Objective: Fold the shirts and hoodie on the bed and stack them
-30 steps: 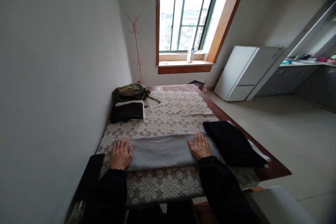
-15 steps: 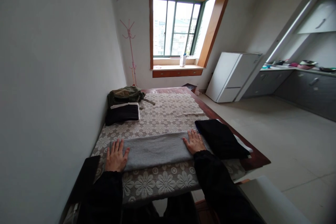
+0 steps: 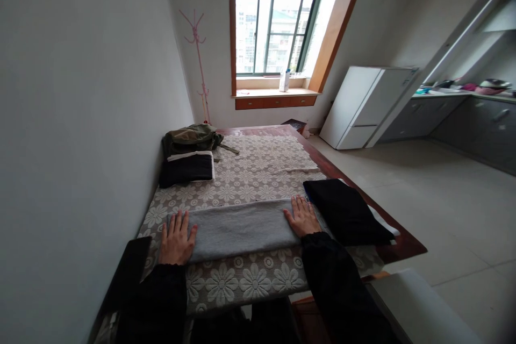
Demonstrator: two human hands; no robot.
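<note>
A grey cloth (image 3: pixel 242 228), folded into a long flat strip, lies across the near part of the table. My left hand (image 3: pixel 176 239) rests flat on its left end with fingers spread. On the right end my right hand (image 3: pixel 301 216) also lies flat, fingers apart. Just beyond that hand is a folded black cloth (image 3: pixel 349 212) with a white layer showing at its right edge. The patterned tablecloth (image 3: pixel 253 282) with pale flowers is under all of these.
A dark green backpack (image 3: pixel 191 138) and a folded black-and-white cloth (image 3: pixel 187 167) are by the left wall. The table's reddish wooden edge (image 3: pixel 403 250) shows at the right. A pink coat rack (image 3: pixel 199 67) and a white fridge (image 3: pixel 365 107) stand farther back.
Both hands keep their places on the ends of the grey cloth. The view has tilted slightly downward, so the window and fridge sit higher in the picture.
</note>
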